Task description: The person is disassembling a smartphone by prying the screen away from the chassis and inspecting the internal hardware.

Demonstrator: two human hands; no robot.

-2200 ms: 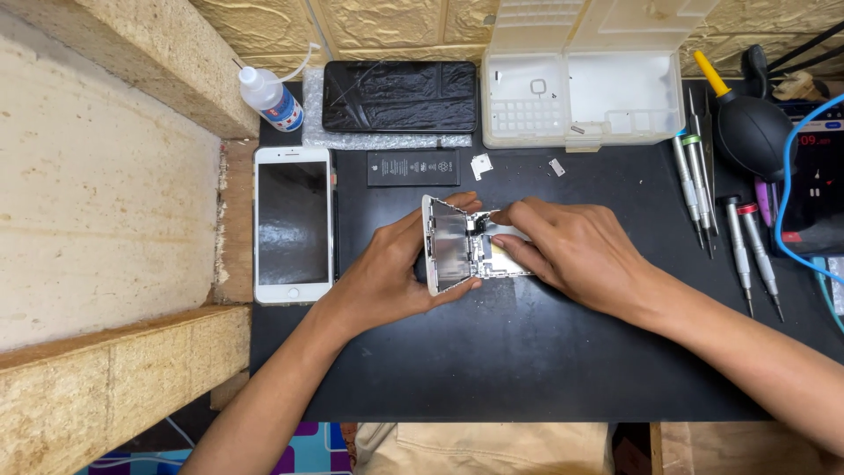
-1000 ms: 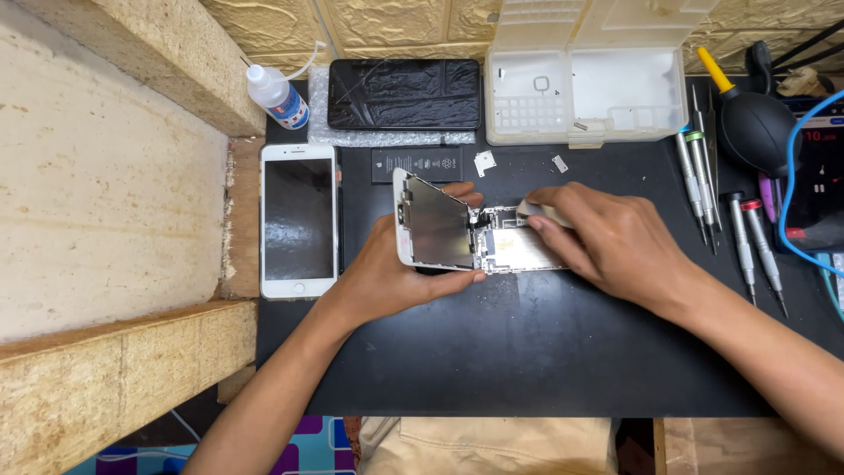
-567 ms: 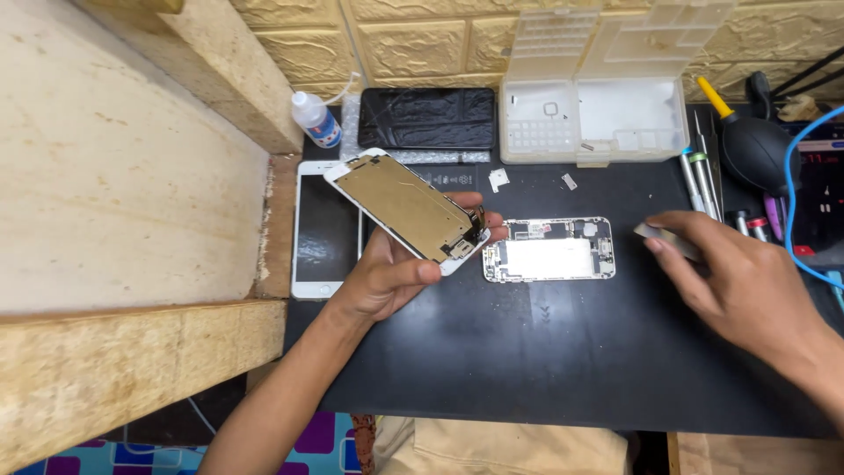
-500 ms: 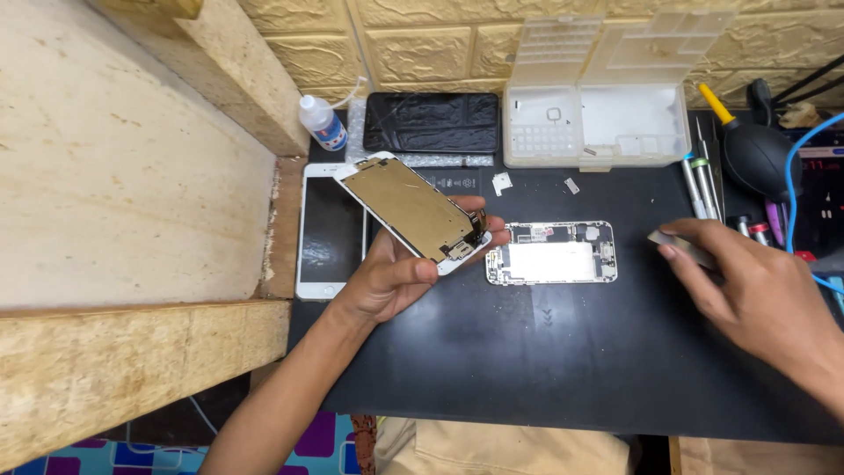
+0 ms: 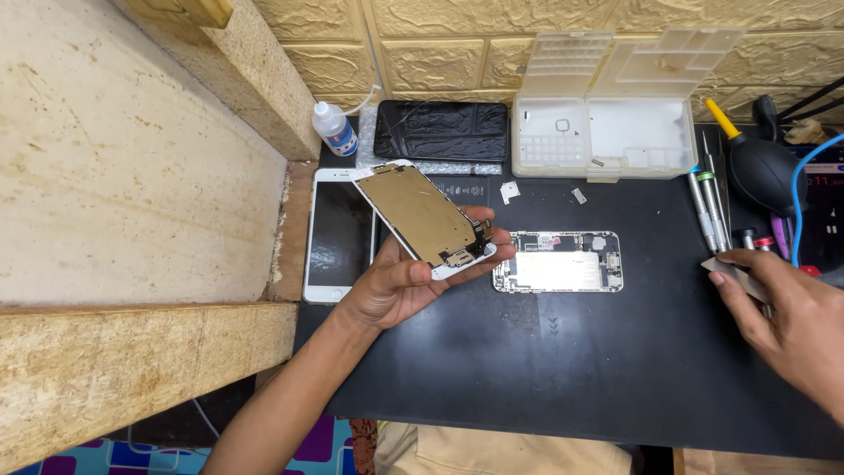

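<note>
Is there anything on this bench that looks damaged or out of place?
Yes. The black phone screen at the back of the mat looks cracked, with pale lines across its glass. Otherwise, nothing spilled.

Both forearms bare, no sleeves; left hand [image 5: 396,281] and right hand [image 5: 791,321] ungloved, ringless.

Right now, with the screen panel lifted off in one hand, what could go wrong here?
1. The left hand holds the screen panel tilted, by one end only; it could slip onto the mat.
2. The opened phone body lies uncovered, with small loose parts nearby; a careless sweep could scatter them or knock its insides.
3. The right hand holds a thin flat tool beside the screwdrivers; it may set them rolling.
</note>
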